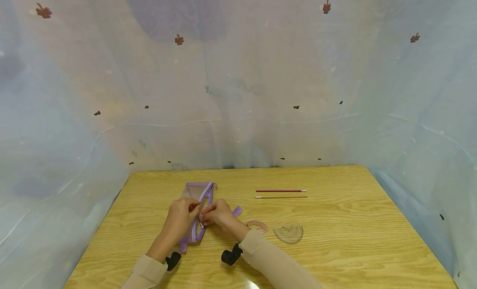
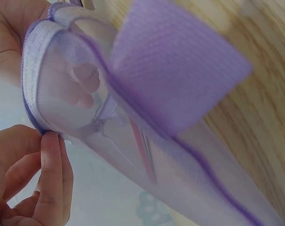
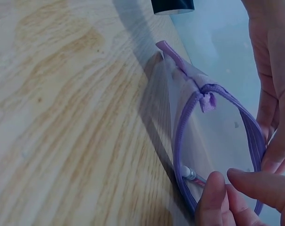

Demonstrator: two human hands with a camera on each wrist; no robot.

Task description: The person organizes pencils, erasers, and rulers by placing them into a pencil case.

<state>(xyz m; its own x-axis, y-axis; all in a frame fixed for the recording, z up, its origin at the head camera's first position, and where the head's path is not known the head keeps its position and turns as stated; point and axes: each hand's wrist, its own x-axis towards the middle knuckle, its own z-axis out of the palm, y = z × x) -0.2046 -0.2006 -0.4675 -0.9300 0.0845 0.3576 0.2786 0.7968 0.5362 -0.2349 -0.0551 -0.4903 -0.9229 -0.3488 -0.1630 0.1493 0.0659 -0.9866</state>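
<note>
A see-through pencil case [image 1: 193, 190] with purple trim lies on the table, its zipped mouth spread. My left hand [image 1: 179, 212] pinches one side of that mouth; in the left wrist view thumb and fingertips grip the zip edge. At the opening, my right hand [image 1: 218, 212] holds a reddish pencil [image 3: 197, 178] between thumb and fingers. The pencil's white eraser end points to the near side of the mouth. Through the clear wall, reddish and dark pencil shafts [image 2: 142, 151] show inside the case. A wide purple tab [image 2: 180, 66] sticks out from the case.
To the right lie a dark red pencil [image 1: 279, 191] and a yellowish pencil [image 1: 281, 197], side by side. Closer in are a clear protractor [image 1: 289, 234] and a pinkish protractor [image 1: 261, 226], partly behind the right forearm. A purple strip [image 1: 237, 211] shows beside the right wrist.
</note>
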